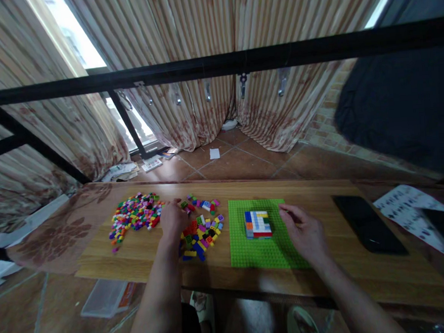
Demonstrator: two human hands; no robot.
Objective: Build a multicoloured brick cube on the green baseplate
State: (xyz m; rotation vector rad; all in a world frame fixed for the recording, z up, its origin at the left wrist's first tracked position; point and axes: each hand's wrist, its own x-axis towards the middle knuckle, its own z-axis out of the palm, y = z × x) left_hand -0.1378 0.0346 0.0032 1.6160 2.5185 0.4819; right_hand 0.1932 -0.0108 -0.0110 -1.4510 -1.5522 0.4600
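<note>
The block of stacked toy bricks sits on the green studded baseplate, which seems to keep it steady. At its three o'clock is the right hand, thumb and forefinger slightly parted; whether they hold something, I cannot tell. At nine o'clock lies the smaller brick pile, close perhaps for easy reach; the left hand has curled fingers at this pile's ten o'clock edge, any grip hidden. Farther at nine is the larger brick pile.

Striped curtains bhd blk rail; wht paper on flr (tiled, brown).
</note>
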